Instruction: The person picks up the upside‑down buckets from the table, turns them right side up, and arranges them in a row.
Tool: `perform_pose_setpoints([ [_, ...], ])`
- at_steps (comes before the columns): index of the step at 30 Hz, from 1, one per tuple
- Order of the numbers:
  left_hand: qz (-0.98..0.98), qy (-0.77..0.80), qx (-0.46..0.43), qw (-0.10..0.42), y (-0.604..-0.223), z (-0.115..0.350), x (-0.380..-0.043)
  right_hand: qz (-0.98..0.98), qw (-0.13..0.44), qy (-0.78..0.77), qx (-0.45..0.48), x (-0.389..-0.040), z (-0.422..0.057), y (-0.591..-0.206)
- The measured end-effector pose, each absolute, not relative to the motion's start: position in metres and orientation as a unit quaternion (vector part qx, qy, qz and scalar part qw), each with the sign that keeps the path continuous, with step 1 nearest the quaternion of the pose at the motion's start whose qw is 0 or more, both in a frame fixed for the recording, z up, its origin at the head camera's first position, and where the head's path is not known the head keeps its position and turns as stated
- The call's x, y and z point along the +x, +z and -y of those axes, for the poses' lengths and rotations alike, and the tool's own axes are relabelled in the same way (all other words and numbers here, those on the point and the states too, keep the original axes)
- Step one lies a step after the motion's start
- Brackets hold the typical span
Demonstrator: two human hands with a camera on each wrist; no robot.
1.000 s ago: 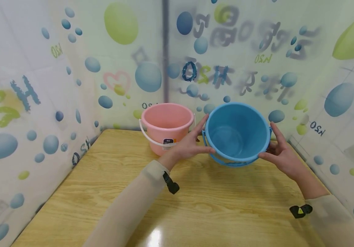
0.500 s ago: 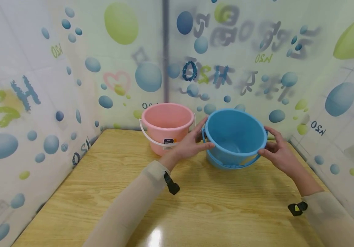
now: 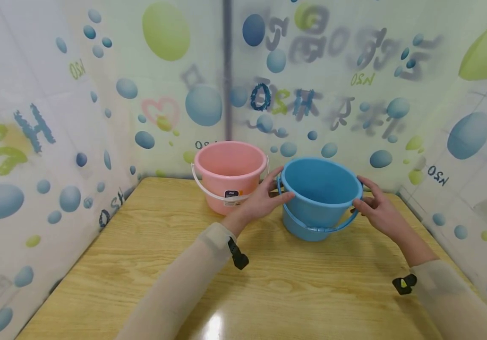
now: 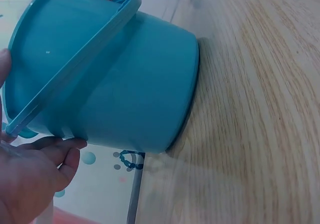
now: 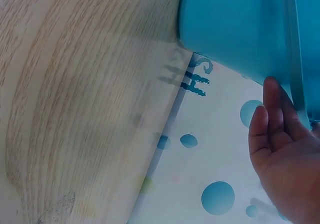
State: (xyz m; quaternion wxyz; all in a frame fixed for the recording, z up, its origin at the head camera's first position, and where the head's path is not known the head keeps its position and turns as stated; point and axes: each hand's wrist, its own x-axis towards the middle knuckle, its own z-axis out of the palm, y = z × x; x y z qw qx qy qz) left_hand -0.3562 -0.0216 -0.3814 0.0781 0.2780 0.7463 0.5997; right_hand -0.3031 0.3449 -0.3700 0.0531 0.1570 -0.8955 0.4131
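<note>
A blue bucket stands upright at the right rear of the wooden table, its base on the wood in the left wrist view. My left hand holds its left side, thumb at the rim and fingers along the outer wall. On the opposite side my right hand grips near the rim, thumb in front and fingers behind. The blue handle hangs down across the bucket's front. From the right wrist, several fingers show beside the blue wall; that thumb is mostly out of frame.
Just left of the blue bucket, a pink bucket with a white handle and a label stands on the table. A bubble-patterned curtain encloses the table's back and sides.
The blue bucket has come down from a tilt, mouth toward me, to upright on the table. Both hands have stayed on it; the right hand has shifted slightly left.
</note>
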Motion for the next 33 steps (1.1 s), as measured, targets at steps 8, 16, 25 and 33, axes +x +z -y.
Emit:
perform_pose_setpoints([
  [8,-0.759,0.606,0.231,0.064,-0.382,0.019,-0.357,0.907,0.064,0.394,0.135,-0.304,-0.341,-0.372],
  [16,-0.75,0.616,0.237,0.047,-0.384,0.013,-0.362,0.875,0.053,0.465,0.123,-0.309,-0.333,-0.375],
  [25,-0.755,0.613,0.228,0.044,-0.384,0.003,-0.366,0.863,0.048,0.49,0.109,-0.318,-0.332,-0.379],
  [33,-0.749,0.632,0.195,0.049,-0.384,-0.006,-0.37,0.858,0.063,0.502,0.092,-0.321,-0.323,-0.377],
])
